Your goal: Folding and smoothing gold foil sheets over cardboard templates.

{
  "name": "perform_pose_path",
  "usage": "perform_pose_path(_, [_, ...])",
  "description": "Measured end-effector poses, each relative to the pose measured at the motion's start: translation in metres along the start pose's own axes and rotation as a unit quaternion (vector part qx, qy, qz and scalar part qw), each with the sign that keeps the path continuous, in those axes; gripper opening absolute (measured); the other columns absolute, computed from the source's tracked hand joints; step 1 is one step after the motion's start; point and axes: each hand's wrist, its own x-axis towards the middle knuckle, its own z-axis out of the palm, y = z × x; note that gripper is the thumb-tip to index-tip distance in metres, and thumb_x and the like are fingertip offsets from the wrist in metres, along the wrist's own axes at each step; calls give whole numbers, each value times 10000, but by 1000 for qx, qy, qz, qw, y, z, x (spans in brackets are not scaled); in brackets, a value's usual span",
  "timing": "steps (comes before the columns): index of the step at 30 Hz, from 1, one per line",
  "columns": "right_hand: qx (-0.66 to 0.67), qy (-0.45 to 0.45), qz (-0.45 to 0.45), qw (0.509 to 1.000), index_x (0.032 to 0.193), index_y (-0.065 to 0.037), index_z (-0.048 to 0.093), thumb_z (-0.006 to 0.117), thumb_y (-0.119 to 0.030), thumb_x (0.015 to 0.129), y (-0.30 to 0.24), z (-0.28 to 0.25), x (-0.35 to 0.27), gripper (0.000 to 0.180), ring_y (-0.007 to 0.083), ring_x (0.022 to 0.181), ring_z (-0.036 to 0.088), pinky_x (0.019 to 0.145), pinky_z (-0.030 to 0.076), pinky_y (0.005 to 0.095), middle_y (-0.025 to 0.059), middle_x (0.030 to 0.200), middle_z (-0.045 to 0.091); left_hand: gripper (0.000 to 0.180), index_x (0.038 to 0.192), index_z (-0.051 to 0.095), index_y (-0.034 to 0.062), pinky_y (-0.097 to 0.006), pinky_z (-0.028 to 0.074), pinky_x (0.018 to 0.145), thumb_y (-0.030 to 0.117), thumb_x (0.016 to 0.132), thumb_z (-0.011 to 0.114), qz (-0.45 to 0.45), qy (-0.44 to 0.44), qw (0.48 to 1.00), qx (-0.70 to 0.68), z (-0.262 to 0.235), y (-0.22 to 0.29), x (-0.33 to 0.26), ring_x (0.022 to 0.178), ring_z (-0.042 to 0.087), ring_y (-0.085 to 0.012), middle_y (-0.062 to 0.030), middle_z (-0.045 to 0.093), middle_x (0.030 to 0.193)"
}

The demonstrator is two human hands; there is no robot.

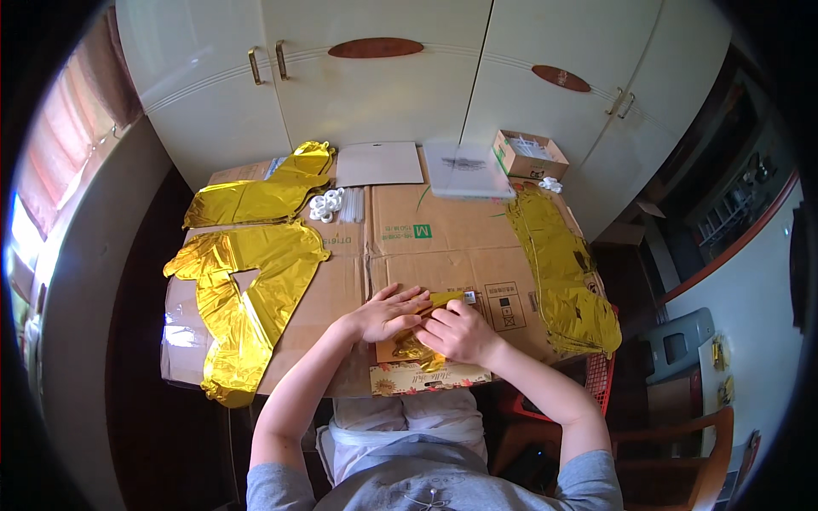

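Observation:
My left hand (388,313) lies with its fingers stretched over a small folded piece of gold foil (411,347), pressing it down. Close beside it, my right hand (462,332) has curled fingers that pinch the same foil. A small tab with a pale printed label (469,297) sticks out past the right fingers. Beneath the foil is a cream printed card (400,380) with a leaf pattern, at the table's near edge. Most of the folded foil is hidden under my hands.
Flat gold foil balloons lie at left (281,298) and another stack (567,289) at right on a cardboard-covered table (452,230). Behind are white rings (325,205), clear straws (352,205), a grey board (379,163), a clear plastic sheet (469,170) and an open box (531,153).

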Motion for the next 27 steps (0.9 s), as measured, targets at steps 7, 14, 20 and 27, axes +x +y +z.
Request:
perform_pose_path(7, [-40, 27, 30, 998, 703, -147, 546, 596, -182, 776, -17, 12, 6, 95, 120, 635, 496, 601, 357, 295, -34, 679, 496, 596, 1511, 308, 124, -477, 25, 1197, 423, 996, 298, 3, -5, 1000, 0, 0, -1, 1, 1485, 143, -231, -69, 262, 1580])
perform_pose_path(14, [16, 81, 100, 992, 780, -129, 606, 602, -149, 789, 9, 12, 8, 22, 166, 766, 601, 679, 468, 328, -15, 770, 580, 765, 1530, 232, 104, -479, 25, 1197, 544, 932, 414, 19, 8, 999, -41, -2, -4, -1, 1482, 142, -264, -161, 223, 1579])
perform_pose_path(20, [169, 29, 246, 954, 911, -125, 590, 683, -77, 718, 32, 21, 5, 219, 243, 735, 668, 654, 513, 370, 50, 794, 668, 1011, 1494, 269, 43, -457, 29, 1202, 560, 739, 698, 21, -16, 1000, 7, -3, -7, 0, 1472, 170, -275, -245, 238, 1547])
perform_pose_path(27, [245, 52, 259, 933, 946, -130, 597, 722, -122, 759, 43, 27, -8, 225, 251, 787, 673, 667, 531, 380, 43, 831, 673, 589, 1469, 333, 128, -459, 119, 1203, 295, 946, 545, -37, 17, 996, -80, 4, -19, 6, 1384, 363, -266, -113, 428, 1474])
